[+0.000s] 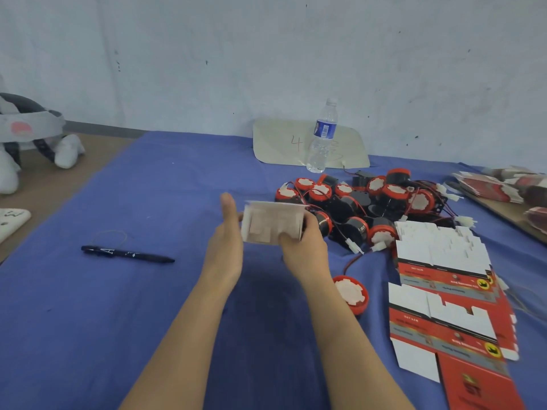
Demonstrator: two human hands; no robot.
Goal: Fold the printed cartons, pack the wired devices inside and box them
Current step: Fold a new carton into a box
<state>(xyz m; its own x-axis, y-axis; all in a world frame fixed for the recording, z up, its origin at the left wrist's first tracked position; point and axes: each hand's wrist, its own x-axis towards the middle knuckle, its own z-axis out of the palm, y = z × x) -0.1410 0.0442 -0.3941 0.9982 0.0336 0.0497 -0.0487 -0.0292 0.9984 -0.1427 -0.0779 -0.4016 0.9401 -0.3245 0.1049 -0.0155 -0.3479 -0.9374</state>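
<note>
A half-folded carton (272, 221), its white inner side and flaps facing me, is held above the blue cloth. My right hand (305, 247) grips its right end. My left hand (226, 241) stands flat and upright against its left end, fingers straight. The carton is blurred. A heap of red-and-black round wired devices (361, 202) lies just behind and right of it. One device (352, 292) lies apart beside my right forearm. Flat red printed cartons (444, 294) are fanned out at the right.
A black pen (127, 253) and a thin rubber band (109, 236) lie left on the blue cloth (148, 321). A water bottle (322, 137) stands on a card marked 4 by the wall. More flat cartons (503, 187) are stacked far right. White gear (26, 134) sits far left.
</note>
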